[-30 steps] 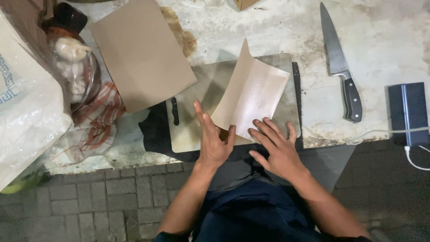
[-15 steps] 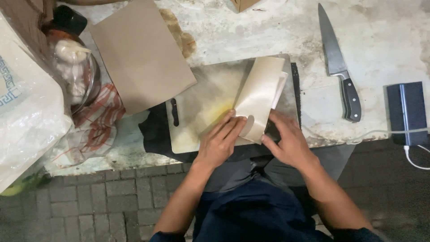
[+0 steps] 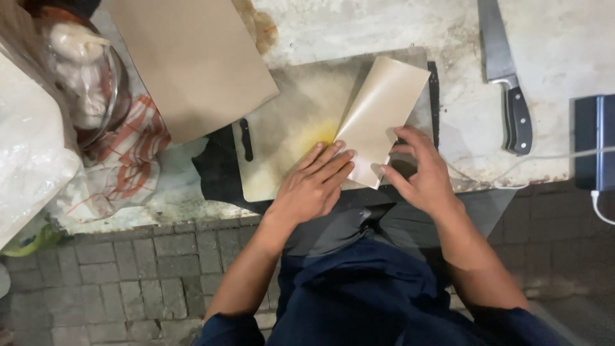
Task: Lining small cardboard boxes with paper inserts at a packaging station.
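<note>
Worn, stained stone counter (image 3: 359, 25) over a grey brick floor (image 3: 122, 269), seen from above. Lying on it: a pale cutting board (image 3: 288, 128) with a yellow stain, and on the board's right half a folded sheet of brown paper (image 3: 381, 115), one flap standing up at a slant. Left hand (image 3: 314, 186) pressed flat, fingers straight, along the paper's lower left edge; right hand (image 3: 423, 173) spread loosely at the lower right corner, fingertips touching or nearly touching it (contact hard to judge), closed on nothing.

Probably light, thin and fairly stiff, holding a crease, easy to tear or slide on the smooth board; best pinned flat with a palm and taken by an edge or corner.

Glass jar (image 3: 83, 77) at far left, holding pale lumps, contents not clear enough to name. Beside it a white plastic bag (image 3: 32, 154), contents hidden, and a red-striped cloth (image 3: 128, 160). Second, larger brown sheet (image 3: 192, 57) flat at upper left. Kitchen knife (image 3: 506, 77) well apart on the right; dark flat device (image 3: 592, 141) with a white cable at the edge.
</note>
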